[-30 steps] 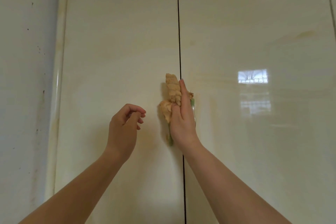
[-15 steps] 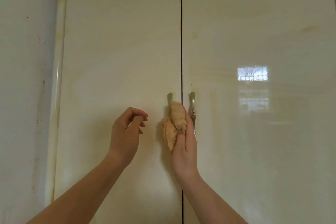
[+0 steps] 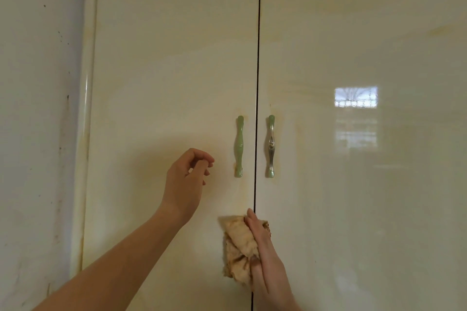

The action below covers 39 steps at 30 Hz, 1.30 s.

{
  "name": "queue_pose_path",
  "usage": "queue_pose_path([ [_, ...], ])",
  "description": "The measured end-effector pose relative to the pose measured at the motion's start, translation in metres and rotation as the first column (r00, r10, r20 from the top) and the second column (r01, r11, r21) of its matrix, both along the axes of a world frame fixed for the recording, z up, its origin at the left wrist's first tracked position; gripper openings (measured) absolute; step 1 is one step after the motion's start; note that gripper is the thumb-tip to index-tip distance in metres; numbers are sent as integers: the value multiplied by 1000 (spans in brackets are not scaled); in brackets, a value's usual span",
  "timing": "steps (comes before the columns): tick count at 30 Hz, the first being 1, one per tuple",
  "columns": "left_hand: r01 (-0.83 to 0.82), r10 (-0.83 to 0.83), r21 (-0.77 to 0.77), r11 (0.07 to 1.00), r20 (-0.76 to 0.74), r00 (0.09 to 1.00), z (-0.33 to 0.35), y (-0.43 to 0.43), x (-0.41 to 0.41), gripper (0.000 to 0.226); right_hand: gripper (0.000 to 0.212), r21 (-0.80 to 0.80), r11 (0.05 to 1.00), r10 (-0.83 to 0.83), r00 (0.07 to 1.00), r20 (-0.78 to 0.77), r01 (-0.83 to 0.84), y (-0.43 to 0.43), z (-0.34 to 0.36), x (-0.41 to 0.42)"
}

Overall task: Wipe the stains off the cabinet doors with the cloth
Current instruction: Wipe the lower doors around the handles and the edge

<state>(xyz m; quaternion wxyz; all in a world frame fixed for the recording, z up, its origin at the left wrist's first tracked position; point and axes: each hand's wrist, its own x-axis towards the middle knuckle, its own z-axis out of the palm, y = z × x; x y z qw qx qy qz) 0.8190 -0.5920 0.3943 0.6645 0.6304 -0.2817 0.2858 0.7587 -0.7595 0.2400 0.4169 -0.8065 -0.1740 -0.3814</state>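
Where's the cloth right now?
In the head view, low and centre: the right hand presses the cloth against the left door beside the centre gap, below the green handle.

Left grip (image 3: 185, 184) loosely curled, right grip (image 3: 266, 259) flat.

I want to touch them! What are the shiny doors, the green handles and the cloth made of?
Doors: probably glossy lacquered board; they mirror a window.
Handles: glazed green ceramic or plastic, one with silvery metal.
Cloth: soft, fuzzy tan fabric, crumpled.

Scuffed, speckled pale wall (image 3: 32, 134) at left.
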Motion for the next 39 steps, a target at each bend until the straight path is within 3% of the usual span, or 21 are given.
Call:
queue_pose_path([
  [3,-10,10,16,1000,-20,1000,-5,0,0,28,74,41,999,23,997,68,-26,1,7,-12],
  [9,1,-1,-36,999,6,1000,-2,-1,-2,27,54,254,967,-73,915,396,-33,4,88,-51],
  [12,5,-4,-57,998,31,1000,2,1,-3,27,57,178,973,-223,789,573,145,0,160,-56],
  [14,-4,9,-96,995,50,999,5,7,-4,26,61,8,965,-211,758,618,262,14,204,-34],
  [17,-46,58,-189,981,60,996,6,22,-5,26,67,-372,844,-144,832,536,386,54,229,28],
  [19,-107,121,-218,970,51,991,3,33,-1,28,68,-491,761,-216,879,425,424,77,217,65],
  [21,-154,168,-215,964,47,985,-1,45,3,28,72,-461,775,-281,890,359,431,86,196,80],
  [24,-187,201,-194,963,52,978,-7,58,8,29,79,-278,854,-316,862,397,440,88,163,82],
  [31,-172,179,-102,980,63,982,-21,61,7,31,78,-102,883,-407,856,317,458,96,111,75],
  [34,-151,157,-87,985,66,985,-23,62,5,30,79,-122,868,-421,843,336,482,98,81,74],
  [39,-129,134,-74,989,63,989,-23,64,2,28,86,-344,841,-315,894,319,419,61,29,53],
])
